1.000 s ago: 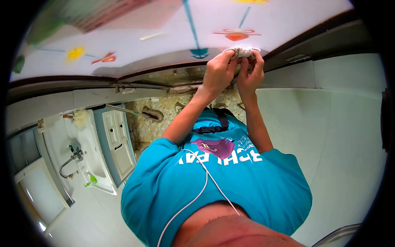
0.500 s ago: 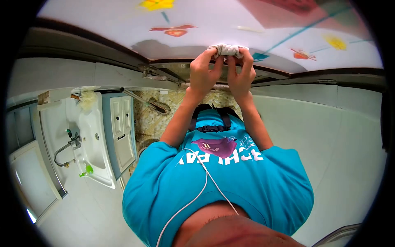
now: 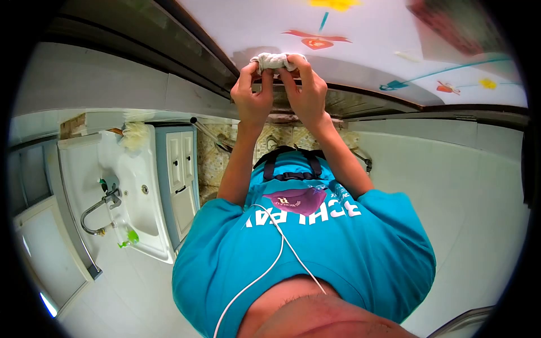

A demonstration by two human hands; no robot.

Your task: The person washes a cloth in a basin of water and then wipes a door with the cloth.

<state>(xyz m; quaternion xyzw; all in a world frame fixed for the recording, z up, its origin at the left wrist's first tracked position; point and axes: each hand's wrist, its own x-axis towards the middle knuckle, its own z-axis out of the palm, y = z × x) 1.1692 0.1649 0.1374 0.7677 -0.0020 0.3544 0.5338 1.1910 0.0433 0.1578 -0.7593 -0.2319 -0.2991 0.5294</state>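
Note:
A bunched pale cloth [image 3: 273,61] is stretched between my two hands at the lower edge of a white panel [image 3: 360,48] printed with hearts and flowers. My left hand [image 3: 252,100] pinches its left end, with the fingertips near the dark frame [image 3: 211,56]. The other end is gripped by my right hand [image 3: 307,93], its index finger over the cloth. The cloth touches the panel or lies just at its surface; the exact contact is hard to see.
On the left are a white sink [image 3: 143,217] with a curved tap [image 3: 93,217], a green-tinted bottle [image 3: 131,236] and a grey-white cabinet [image 3: 180,174]. Patterned floor tiles [image 3: 211,163] show beyond my body. A pale wall [image 3: 439,186] stands on the right.
Both hands and the cloth have moved left along the panel's lower edge, toward the dark frame's corner. The view has turned as well, and the grip on the cloth stays.

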